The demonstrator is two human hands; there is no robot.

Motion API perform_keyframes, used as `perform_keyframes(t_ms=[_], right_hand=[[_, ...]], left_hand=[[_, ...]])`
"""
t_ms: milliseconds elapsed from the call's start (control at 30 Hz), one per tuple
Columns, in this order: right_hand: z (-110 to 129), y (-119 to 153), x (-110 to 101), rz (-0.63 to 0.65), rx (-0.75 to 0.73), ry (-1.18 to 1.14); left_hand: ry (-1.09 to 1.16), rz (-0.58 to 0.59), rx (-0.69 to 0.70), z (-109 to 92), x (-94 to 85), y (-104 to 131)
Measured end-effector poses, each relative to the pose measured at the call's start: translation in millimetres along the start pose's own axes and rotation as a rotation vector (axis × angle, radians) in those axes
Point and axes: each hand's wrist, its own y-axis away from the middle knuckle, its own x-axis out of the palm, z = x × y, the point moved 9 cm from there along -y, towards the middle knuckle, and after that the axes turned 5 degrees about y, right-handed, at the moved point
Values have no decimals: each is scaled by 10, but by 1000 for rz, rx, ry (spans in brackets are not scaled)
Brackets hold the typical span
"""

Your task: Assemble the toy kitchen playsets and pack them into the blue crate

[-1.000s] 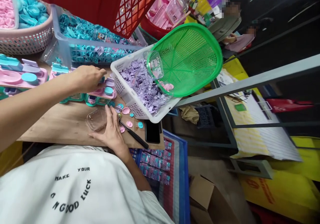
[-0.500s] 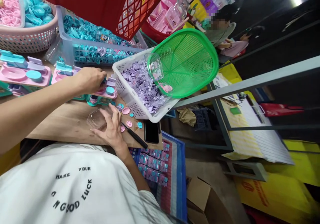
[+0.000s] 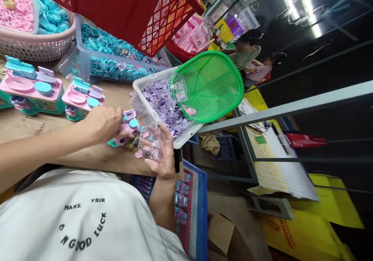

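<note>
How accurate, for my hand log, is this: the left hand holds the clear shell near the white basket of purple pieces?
Wrong hand: the head view shows the right hand holding the clear shell near the white basket of purple pieces.

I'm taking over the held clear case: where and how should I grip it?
Probably pinch the clear case by its upper-left edge, which is free: the right hand holds its opposite side. Come from above, since the toy kitchen at the left hand crowds the left.

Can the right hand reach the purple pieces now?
Probably yes: the purple pieces lie largely exposed in the white basket beside the right hand, though its fingers hold a clear plastic shell.
</note>
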Motion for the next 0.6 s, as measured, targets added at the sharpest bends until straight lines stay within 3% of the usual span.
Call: perform_keyframes(t_ms=[100, 167, 267, 367, 467, 600], right_hand=[[113, -87, -77, -44, -72, -135], [188, -148, -75, -15, -106, -78], [259, -224, -32, 71, -118, 132], [317, -280, 63, 190, -121, 267], [401, -322, 188, 298, -152, 372], [507, -360, 354, 419, -220, 409]], left_hand=[[149, 56, 119, 44, 261, 220], [331, -44, 272, 56, 407, 294], [564, -290, 468, 94, 606, 301], [728, -380, 586, 65, 819, 200], [846, -380, 652, 16, 894, 125], [897, -375, 610, 44, 921, 112]])
